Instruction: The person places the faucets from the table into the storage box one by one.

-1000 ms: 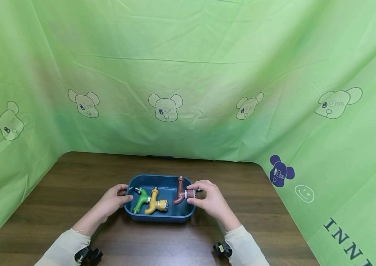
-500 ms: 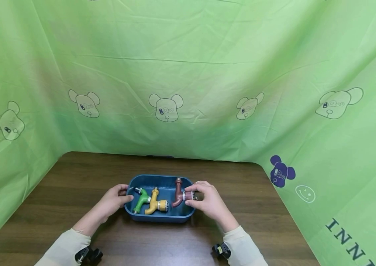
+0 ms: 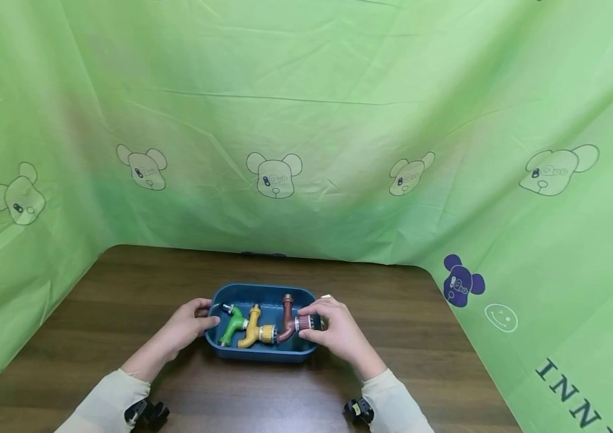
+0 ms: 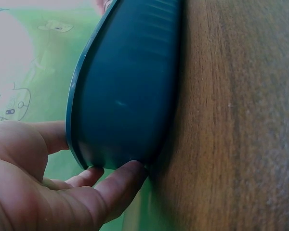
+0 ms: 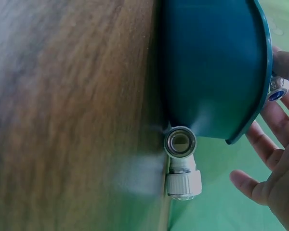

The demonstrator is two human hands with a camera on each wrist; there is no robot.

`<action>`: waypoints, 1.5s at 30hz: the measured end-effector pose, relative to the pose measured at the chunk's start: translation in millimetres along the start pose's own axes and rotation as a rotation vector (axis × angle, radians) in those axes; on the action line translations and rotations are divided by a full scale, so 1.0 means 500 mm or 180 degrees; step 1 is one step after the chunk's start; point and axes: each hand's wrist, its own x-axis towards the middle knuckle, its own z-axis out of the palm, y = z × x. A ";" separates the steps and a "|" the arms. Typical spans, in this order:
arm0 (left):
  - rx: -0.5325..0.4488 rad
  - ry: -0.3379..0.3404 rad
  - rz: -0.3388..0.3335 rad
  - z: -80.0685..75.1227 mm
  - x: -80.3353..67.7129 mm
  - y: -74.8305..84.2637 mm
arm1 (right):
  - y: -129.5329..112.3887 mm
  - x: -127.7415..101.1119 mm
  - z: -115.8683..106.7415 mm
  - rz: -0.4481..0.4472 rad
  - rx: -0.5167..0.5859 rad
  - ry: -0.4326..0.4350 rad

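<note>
A blue plastic basin (image 3: 263,356) sits on the wooden table. My left hand (image 3: 183,328) grips its left end, thumb at the rim and other fingers against the outer end wall (image 4: 120,96), as the left wrist view shows. Over the right end, my right hand (image 3: 338,331) pinches a dark red faucet (image 3: 287,319) by its ribbed knob, the faucet's body inside the basin. A green faucet (image 3: 234,325) and a yellow faucet (image 3: 252,329) lie in the left and middle of the basin. The red faucet's spout is close to the yellow knob; whether they touch I cannot tell.
A white faucet (image 5: 184,180) stands on the table by the basin's right end in the right wrist view; my right hand seems to cover it in the head view. Green printed cloth (image 3: 284,120) hangs around the table (image 3: 149,270).
My right hand has moved left and slightly down with the red faucet, bringing it deeper into the basin, nearer the yellow one. My left hand stays on the basin's left end.
</note>
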 end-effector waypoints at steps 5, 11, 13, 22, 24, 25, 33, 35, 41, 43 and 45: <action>0.0003 -0.0010 0.0011 0.002 0.005 0.002 | 0.000 0.000 0.000 0.0036 -0.0020 0.0005; 0.0016 -0.0007 -0.0024 0.004 0.006 0.002 | 0.007 0.001 0.002 -0.0005 -0.0084 -0.0044; 0.0012 0.0003 -0.0052 0.003 0.005 0.002 | 0.008 0.002 0.002 -0.0039 -0.0133 -0.0078; 0.0003 -0.0006 -0.0064 -0.003 0.004 0.003 | 0.008 0.007 0.001 -0.0179 -0.0273 -0.0127; -0.0014 -0.0005 -0.0064 -0.004 0.003 0.002 | 0.008 0.008 0.001 -0.0155 -0.0277 -0.0153; -0.0019 -0.0006 -0.0059 -0.004 0.002 0.002 | 0.008 0.009 0.002 -0.0139 -0.0280 -0.0166; -0.0016 -0.0018 -0.0076 -0.006 0.006 -0.001 | 0.002 0.016 0.006 -0.0033 -0.0288 -0.0257; -0.0019 -0.0016 -0.0094 -0.007 0.007 -0.003 | 0.001 0.018 0.008 -0.0013 -0.0281 -0.0300; 0.0004 -0.0023 -0.0084 -0.009 0.009 -0.002 | 0.005 0.025 0.013 0.0024 -0.0340 -0.0408; 0.0009 -0.0027 -0.0083 -0.009 0.009 -0.002 | 0.005 0.026 0.015 0.0031 -0.0354 -0.0420; 0.0005 -0.0029 -0.0086 -0.009 0.009 -0.001 | 0.005 0.027 0.016 0.0030 -0.0367 -0.0430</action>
